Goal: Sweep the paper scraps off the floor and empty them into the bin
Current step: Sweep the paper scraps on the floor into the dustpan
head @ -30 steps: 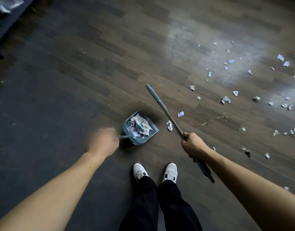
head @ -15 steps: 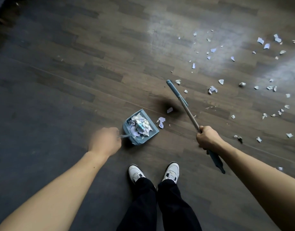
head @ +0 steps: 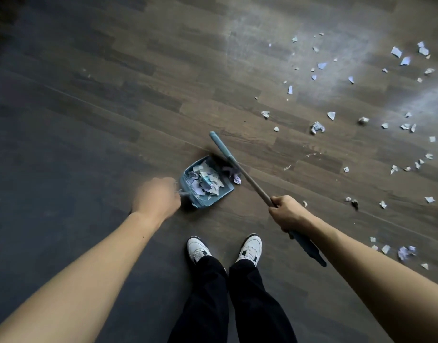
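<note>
Paper scraps (head: 317, 127) lie scattered across the floor (head: 114, 107) on the right, and more fill the blue dustpan (head: 187, 180) ahead of the shoes (head: 249, 248). The left hand (head: 156, 198) grips the dustpan handle. The right hand (head: 287, 212) grips the broom (head: 250, 179), whose head is at the pan's mouth.

Dark wood-plank floor (head: 114, 107) carried a blue dustpan (head: 208, 202) piled with torn paper. Loose paper scraps (head: 317, 127) lay scattered across the right side. White shoes (head: 197, 248) stood bottom centre.
</note>
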